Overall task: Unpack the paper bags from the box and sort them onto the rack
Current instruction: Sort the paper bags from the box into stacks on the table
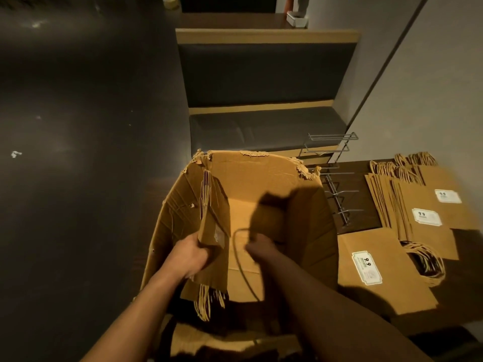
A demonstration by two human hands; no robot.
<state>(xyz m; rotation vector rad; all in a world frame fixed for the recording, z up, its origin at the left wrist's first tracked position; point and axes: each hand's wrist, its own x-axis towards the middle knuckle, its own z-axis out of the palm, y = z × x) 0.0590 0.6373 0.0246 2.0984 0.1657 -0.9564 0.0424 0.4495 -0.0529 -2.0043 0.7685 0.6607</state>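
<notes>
A: Brown corrugated cardboard is filling the middle of the shot — a big open cardboard box point(261, 178) with torn, ragged edges along its far rim, and both bare arms are reaching down into it.

B: What is the left hand point(189, 257) doing?

A: It is gripping a flat bundle of brown paper bags point(213, 226), fingers curled round the lower part. The bundle is standing tilted against the box's left inner wall, twisted paper handles showing at its top and more hanging below the hand.

B: And the right hand point(261, 248)?

A: It is sitting in shadow inside the box, just beside the bundle. Its fingers are looking curled at a thin dark cord loop point(241, 259) that is arcing down toward the near edge, but I cannot tell whether they are really clamping it.

B: Where are the rest of the bags lying?

A: Outside the box, on the dark table point(366, 218) to the right. Fanned stacks of brown handled paper bags with white labels point(428, 218) are overlapping near the far corner, and one larger labelled brown bag point(386, 278) is lying flat nearer the camera.

B: The rack?

A: A grey wire rack point(337, 184) is standing between the box and those stacks, its prongs bare. Behind everything, a dark upholstered bench with tan wooden trim point(266, 74) is running along the wall.
</notes>
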